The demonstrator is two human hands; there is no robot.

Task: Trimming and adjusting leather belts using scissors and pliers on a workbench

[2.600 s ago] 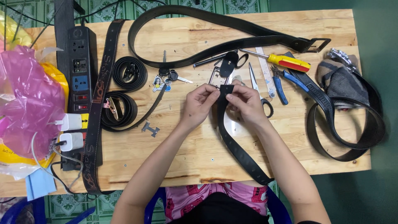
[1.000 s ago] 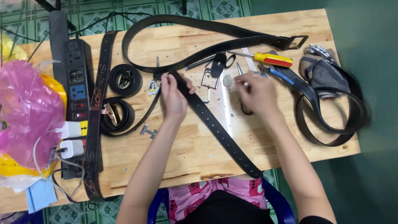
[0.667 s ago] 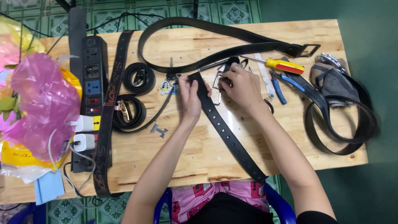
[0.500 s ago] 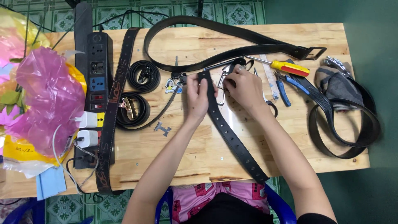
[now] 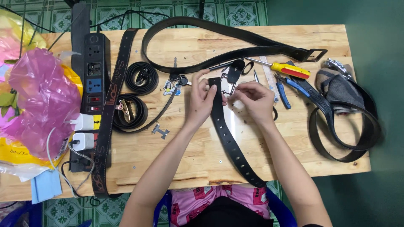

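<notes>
Left hand pinches top end of black punched belt, fingers clamped on strap. Belt runs from table centre toward 5 o'clock, over near edge. Right hand just at 3 o'clock of belt end, fingertips closed on small metal buckle (grip partly hidden). Screwdriver and blue pliers at 2 o'clock of right hand. Coiled belts at 9 o'clock, power strip beyond.

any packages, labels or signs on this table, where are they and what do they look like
Pink plastic bag: left edge, crumpled, translucent.
Yellow bag: under the pink one, dark print.
Blue packet: front left corner, flat, pale blue.
Sticker tag: by the keys, left of the left hand, small, white and blue figure.
No screens or signs.
</notes>
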